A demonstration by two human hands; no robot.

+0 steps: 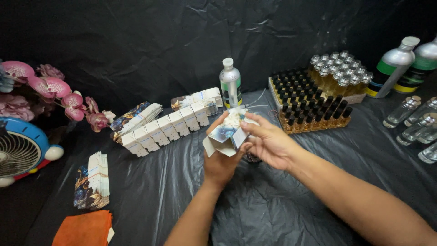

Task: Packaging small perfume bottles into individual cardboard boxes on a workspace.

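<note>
Both my hands hold a small white carton (229,133) with a blue and gold pattern, above the black plastic table cover. My left hand (221,159) grips it from below and behind. My right hand (268,142) pinches its upper end, and the carton's bottom flaps hang open. A row of folded-up white cartons (166,128) lies just to the left. A dark small object sits under my right hand, mostly hidden.
A tray of black-capped amber bottles (314,107) and silver-capped ones (339,73) stands at the right back. A clear plastic bottle (231,84), two metal bottles (393,66), empty glass vials (416,123), flat carton stacks (93,182), an orange cloth (84,228), a fan (20,152) and pink orchids (54,93) surround.
</note>
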